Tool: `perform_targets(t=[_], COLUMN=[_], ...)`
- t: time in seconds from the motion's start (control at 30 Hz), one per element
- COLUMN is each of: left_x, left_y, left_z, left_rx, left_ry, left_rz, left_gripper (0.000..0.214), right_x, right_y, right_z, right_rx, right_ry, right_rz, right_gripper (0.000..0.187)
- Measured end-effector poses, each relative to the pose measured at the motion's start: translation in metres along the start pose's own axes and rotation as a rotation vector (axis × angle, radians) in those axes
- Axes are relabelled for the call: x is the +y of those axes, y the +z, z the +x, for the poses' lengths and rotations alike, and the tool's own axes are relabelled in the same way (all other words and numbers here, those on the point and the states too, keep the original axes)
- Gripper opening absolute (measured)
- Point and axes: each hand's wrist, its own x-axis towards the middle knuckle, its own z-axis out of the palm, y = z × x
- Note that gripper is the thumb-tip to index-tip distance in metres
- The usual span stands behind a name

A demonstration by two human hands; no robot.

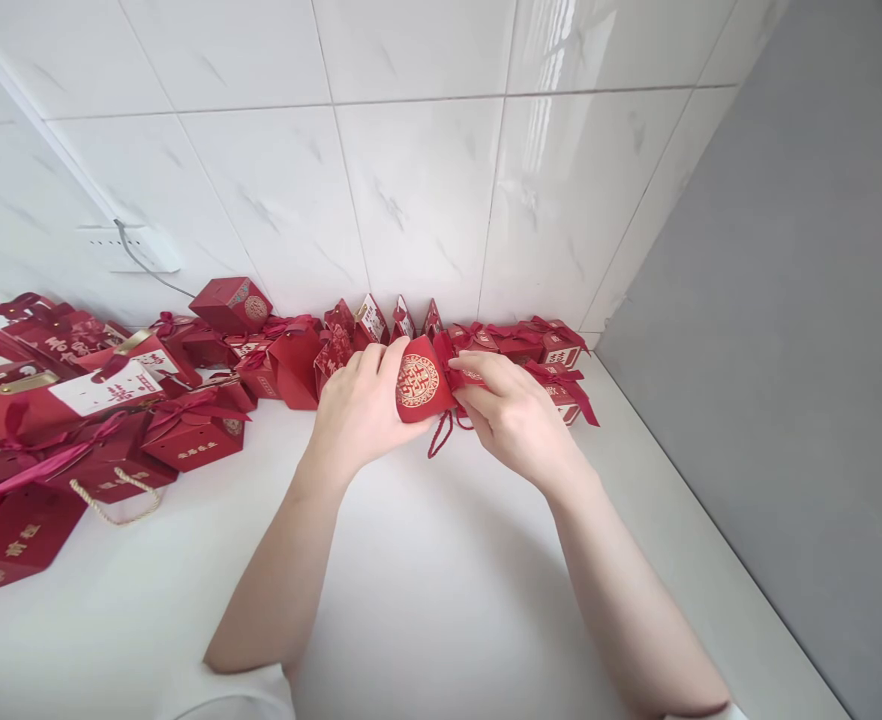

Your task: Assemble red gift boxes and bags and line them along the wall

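Bare forearms (280, 570) reach a red box (420, 383) before the row of boxes (298, 368). Left hand (360, 398) clamps it; right hand (514, 412) pinches its end, fingers together, apparently adjusting; next calls for steadiness.

Bare hands, two: left hand (358, 395), right hand (512, 415); held red box (418, 382), centre, one; other red boxes (195, 438), over ten, overlap hiding the exact count; cream rope handle (116, 522), lower left, one; wall socket panel (141, 250), upper left, one.
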Motion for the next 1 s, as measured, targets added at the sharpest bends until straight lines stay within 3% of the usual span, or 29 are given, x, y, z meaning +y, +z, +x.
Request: perform_targets(t=[0.37,0.77,0.87,1.0], left_x=[0.001,0.002,0.0,-0.007], left_y=[0.005,0.008,0.007,0.009], left_z=[0.001,0.003,0.002,0.003], left_rx=[0.038,0.006,0.022,0.063], left_ry=[-0.018,-0.026,-0.056,-0.151], left_rz=[0.001,-0.049,-0.124,-0.312], left_gripper=[0.085,0.087,0.089,0.089], right_x=[0.002,0.006,0.005,0.003], right_y=[-0.005,-0.005,-0.011,-0.015], right_z=[-0.002,-0.004,-0.004,-0.003], right_rx=[0.03,0.013,0.099,0.298], right_ry=[0.047,0.074,0.136,0.357], right_rz=[0.061,0.084,0.156,0.255], right_gripper=[0.019,0.027,0.019,0.013])
